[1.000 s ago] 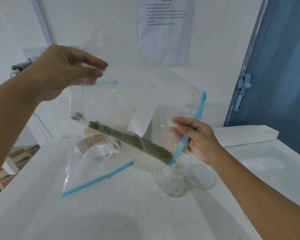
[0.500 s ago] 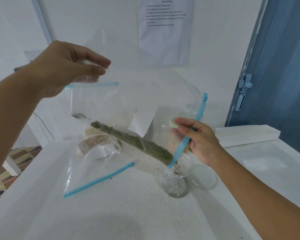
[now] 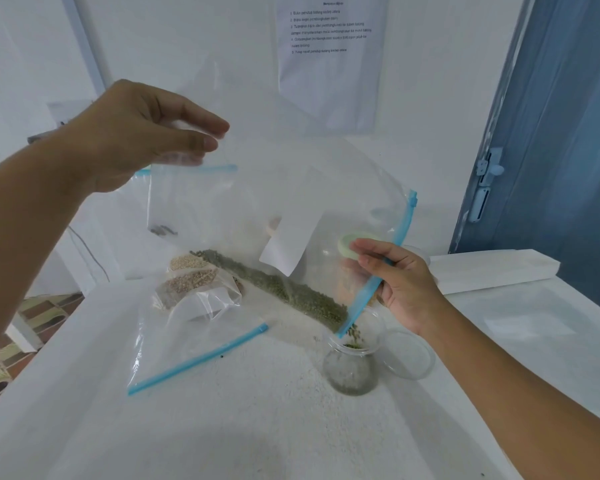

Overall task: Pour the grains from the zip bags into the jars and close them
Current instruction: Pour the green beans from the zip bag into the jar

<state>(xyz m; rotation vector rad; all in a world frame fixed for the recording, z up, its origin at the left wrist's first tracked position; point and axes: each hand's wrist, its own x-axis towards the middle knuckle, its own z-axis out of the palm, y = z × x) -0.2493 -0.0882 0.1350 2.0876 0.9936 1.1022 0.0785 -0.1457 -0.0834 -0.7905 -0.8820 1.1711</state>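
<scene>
A clear zip bag (image 3: 271, 209) with a blue zip strip hangs tilted over the table. My left hand (image 3: 146, 133) pinches its raised bottom corner. My right hand (image 3: 406, 282) grips the blue zip edge low down. Green grains (image 3: 291, 292) lie along the bag's lower fold and spill from the open corner into a small clear jar (image 3: 350, 368) standing on the table. The jar holds a shallow layer of green grains. Its clear lid (image 3: 409, 355) lies right beside it.
Another zip bag (image 3: 194, 334) with a blue strip lies flat on the white table (image 3: 257, 427), next to small bags of pale and brown grains (image 3: 194, 275). Behind the held bag stands another jar with a pale green lid (image 3: 347, 244). A white slab (image 3: 492, 268) lies back right.
My left hand has lifted the bag's corner higher. The grains have slid down the fold to the zip corner and now fall into the jar.
</scene>
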